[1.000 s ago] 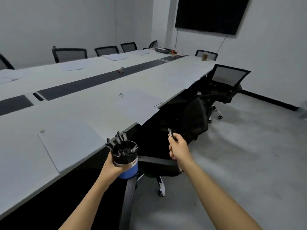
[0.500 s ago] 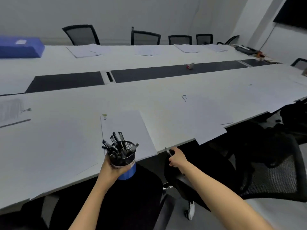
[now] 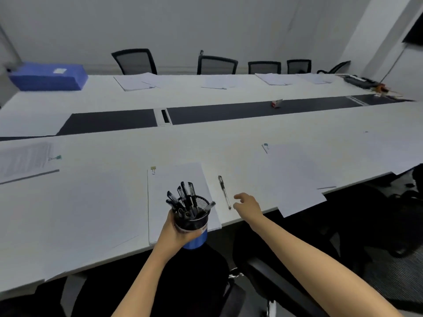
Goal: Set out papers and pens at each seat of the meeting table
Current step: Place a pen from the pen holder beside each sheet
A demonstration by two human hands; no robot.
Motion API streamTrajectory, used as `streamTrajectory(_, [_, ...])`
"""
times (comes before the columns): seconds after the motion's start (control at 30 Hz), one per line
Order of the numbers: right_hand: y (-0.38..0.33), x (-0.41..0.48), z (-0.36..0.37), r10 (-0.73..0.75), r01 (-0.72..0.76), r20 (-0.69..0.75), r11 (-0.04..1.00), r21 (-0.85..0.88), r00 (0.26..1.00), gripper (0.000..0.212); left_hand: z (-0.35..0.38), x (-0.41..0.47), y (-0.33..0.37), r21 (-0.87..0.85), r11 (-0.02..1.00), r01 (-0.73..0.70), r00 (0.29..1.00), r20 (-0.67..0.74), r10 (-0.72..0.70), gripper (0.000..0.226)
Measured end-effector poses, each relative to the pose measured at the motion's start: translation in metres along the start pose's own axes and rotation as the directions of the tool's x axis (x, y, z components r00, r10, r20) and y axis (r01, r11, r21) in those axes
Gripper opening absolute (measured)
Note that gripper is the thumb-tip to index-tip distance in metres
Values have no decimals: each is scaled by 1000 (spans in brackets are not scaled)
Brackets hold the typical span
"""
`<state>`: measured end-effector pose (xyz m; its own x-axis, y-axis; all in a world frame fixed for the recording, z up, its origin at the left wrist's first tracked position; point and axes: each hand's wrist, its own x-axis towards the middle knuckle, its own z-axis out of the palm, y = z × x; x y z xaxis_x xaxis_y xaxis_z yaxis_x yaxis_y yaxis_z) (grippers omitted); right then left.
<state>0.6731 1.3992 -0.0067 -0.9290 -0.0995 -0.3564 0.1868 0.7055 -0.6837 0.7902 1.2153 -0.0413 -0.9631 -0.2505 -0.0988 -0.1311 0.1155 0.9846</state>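
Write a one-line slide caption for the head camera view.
Left hand holds a cup of pens; open right hand hovers beside a pen lying next to the papers.

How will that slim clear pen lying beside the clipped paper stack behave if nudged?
The slim clear pen looks round, so it would probably roll sideways on the smooth white table. It appears light and rigid; it lies near the edge, so it might drop off.

Dim, flat indoor light; soft blur, wide-angle edge bending.
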Motion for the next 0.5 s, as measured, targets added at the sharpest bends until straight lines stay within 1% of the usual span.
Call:
streamTrajectory(0.07, [9,-9,-16,11,-10,-7,997,80,1000,37,26,5,14,24,998,-50,998,44,49,63])
streamTrajectory(0.17, [25,-21,-43,27,-13,-66,980,200,997,32,66,13,32,17,995,-102,986,136,99,49])
streamTrajectory(0.23, [45,-35,-71,55,-23,-112,963,267,992,32,102,16,40,-14,993,-116,966,232,116,48])
streamTrajectory(0.33, [70,-60,-112,74,-16,-154,938,346,985,33,148,17,55,-47,991,-127,929,345,135,72])
streamTrajectory(0.43, [101,-90,-164,83,15,-210,903,430,974,35,207,15,83,-62,984,-168,879,442,178,73])
streamTrajectory(0.5, [124,-111,-197,68,66,-262,880,471,963,35,246,8,100,-77,978,-196,850,484,209,81])
